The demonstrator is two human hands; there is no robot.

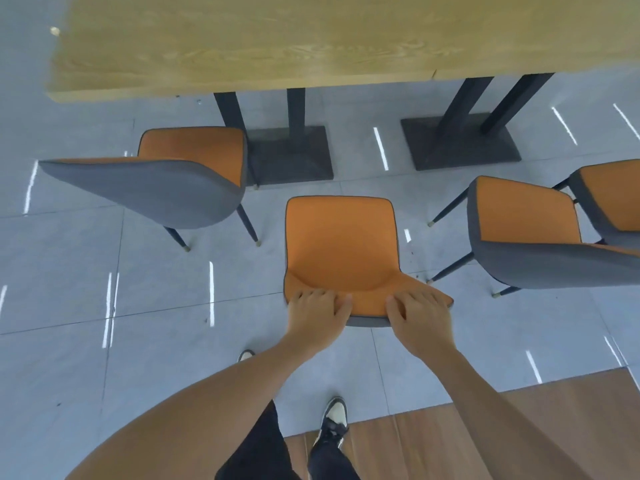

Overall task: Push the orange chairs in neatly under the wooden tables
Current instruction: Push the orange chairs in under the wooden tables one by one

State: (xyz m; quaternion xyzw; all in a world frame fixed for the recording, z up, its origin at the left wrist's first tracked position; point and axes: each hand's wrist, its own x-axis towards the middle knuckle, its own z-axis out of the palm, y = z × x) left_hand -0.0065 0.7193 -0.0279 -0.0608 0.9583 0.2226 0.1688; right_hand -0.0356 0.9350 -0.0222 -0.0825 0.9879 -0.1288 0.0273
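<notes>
Viewed from above, four orange chairs stand on a grey tiled floor (69, 271) before two wooden tables set end to end. At about 9 o'clock, the left chair (180, 174) is turned partly sideways, grey backrest toward the viewer, its seat just reaching the dark pedestal base (294, 157) of the left table (207, 46). Centrally, the middle chair (341, 247) faces the tables squarely but stands wholly clear of the table edge, its seat in open view. The left hand (317, 315) grips the top rim of this chair's backrest at its left end, fingers curled over onto the orange inner face; the right hand (420, 317) holds the same rim at its right end in like manner, thumb toward the centre. At 3 o'clock, a third chair (526, 223) is angled leftward, well apart from the right table (536, 36) and its base (460, 140). At the right border a fourth chair (609, 199), partly cut off, stands just beside the third. At 6 o'clock, dark trousers and a black-and-white shoe (334, 422) are visible, the shoe at the margin of a brown wood-patterned floor strip (450, 441).
</notes>
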